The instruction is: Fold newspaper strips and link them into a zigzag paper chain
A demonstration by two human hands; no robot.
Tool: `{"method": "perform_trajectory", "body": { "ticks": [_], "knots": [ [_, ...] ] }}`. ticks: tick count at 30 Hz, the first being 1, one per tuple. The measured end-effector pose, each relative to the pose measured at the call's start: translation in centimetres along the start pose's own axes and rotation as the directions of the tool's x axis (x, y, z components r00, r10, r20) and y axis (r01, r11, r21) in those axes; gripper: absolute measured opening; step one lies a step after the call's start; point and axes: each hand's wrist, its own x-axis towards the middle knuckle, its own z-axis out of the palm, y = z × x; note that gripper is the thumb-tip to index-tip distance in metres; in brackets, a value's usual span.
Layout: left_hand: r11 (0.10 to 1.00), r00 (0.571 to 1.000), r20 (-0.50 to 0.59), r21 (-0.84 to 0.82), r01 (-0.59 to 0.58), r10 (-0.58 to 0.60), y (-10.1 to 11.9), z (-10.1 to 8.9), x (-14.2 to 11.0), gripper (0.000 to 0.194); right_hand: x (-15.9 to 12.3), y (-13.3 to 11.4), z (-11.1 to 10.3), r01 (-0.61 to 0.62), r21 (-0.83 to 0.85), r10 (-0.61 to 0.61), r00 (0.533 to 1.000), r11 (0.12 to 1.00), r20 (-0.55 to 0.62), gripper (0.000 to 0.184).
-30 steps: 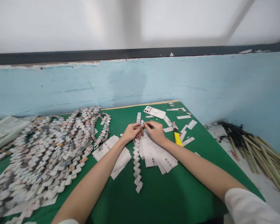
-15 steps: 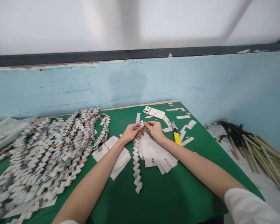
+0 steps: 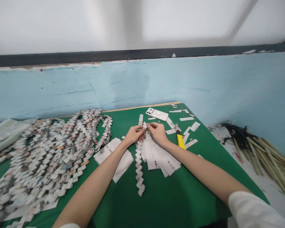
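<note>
A zigzag chain of folded paper [image 3: 139, 167] hangs from my closed left hand [image 3: 134, 134] and lies down the green table toward me. My right hand [image 3: 157, 133] pinches at the chain's upper end, its thumb and forefinger meeting the left fingertips around a small white paper piece [image 3: 144, 125]. The exact fold there is hidden by the fingers. Just beyond the hands lies a paper strip [image 3: 141, 119] with red print. Cut paper sheets [image 3: 161, 156] fan out under my right wrist, and another stack [image 3: 117, 155] lies by my left forearm.
A large heap of folded paper chains [image 3: 52, 155] covers the left of the green table [image 3: 171, 202]. A yellow utility knife [image 3: 180, 141], a white phone [image 3: 157, 114] and loose paper strips [image 3: 186, 119] lie at the right. Beyond the table's right edge are long sticks [image 3: 266, 155] on the floor.
My fingers shift only slightly at the top of the chain, both hands staying together in the same place. Nothing else on the table has visibly moved.
</note>
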Motion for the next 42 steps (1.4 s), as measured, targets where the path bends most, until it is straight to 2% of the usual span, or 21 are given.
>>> {"method": "perform_trajectory", "body": {
  "ticks": [4, 10, 14, 24, 27, 30, 33, 35, 38, 42],
  "knots": [
    [1.000, 1.000, -0.005, -0.009, 0.007, -0.007, 0.1, 0.0, 0.0, 0.050, -0.3, -0.1, 0.0, 0.049, -0.041, -0.049, 0.999, 0.998, 0.000, 0.039],
    [1.000, 0.999, -0.045, -0.020, -0.009, 0.008, 0.5, 0.2, -0.1, 0.053, -0.3, 0.2, 0.0, 0.072, -0.016, -0.070, 0.993, 0.997, 0.097, 0.034],
    [1.000, 0.999, -0.032, -0.011, -0.010, 0.010, 0.7, 0.2, -0.1, 0.054, -0.2, 0.3, 0.0, 0.098, -0.073, -0.092, 0.992, 0.993, 0.087, 0.033],
    [1.000, 1.000, -0.014, -0.005, -0.017, 0.017, 0.4, 0.1, 0.0, 0.053, -0.1, 0.8, 0.5, -0.039, 0.077, 0.033, 0.997, 0.996, 0.074, 0.039],
    [1.000, 1.000, -0.007, -0.019, -0.009, 0.009, 0.3, 0.2, 0.0, 0.055, -0.1, 1.1, 0.6, -0.042, 0.090, 0.036, 0.997, 0.995, 0.075, 0.039],
    [1.000, 1.000, 0.004, -0.020, -0.009, 0.009, 0.2, 0.2, 0.1, 0.055, -0.4, 0.9, 0.6, 0.028, 0.029, -0.029, 0.998, 0.999, 0.047, 0.035],
    [0.999, 1.000, 0.013, -0.031, -0.005, 0.005, 0.2, 0.2, 0.2, 0.056, -0.9, 0.3, 0.4, 0.158, -0.088, -0.159, 0.987, 0.983, 0.001, 0.028],
    [0.999, 1.000, 0.024, -0.043, -0.001, 0.002, 0.1, 0.2, 0.3, 0.058, -1.1, -0.1, 0.2, 0.289, -0.167, -0.294, 0.956, 0.943, -0.002, 0.024],
    [0.997, 0.999, 0.040, -0.072, 0.021, -0.018, 0.1, 0.1, 0.2, 0.059, -1.2, -0.2, -0.1, 0.453, -0.237, -0.454, 0.889, 0.859, 0.055, 0.023],
    [0.993, 0.997, 0.072, -0.112, 0.045, -0.037, 0.1, 0.0, 0.2, 0.056, -1.0, 0.6, -0.5, 0.511, -0.289, -0.506, 0.857, 0.810, 0.097, 0.025]
  ]
}}
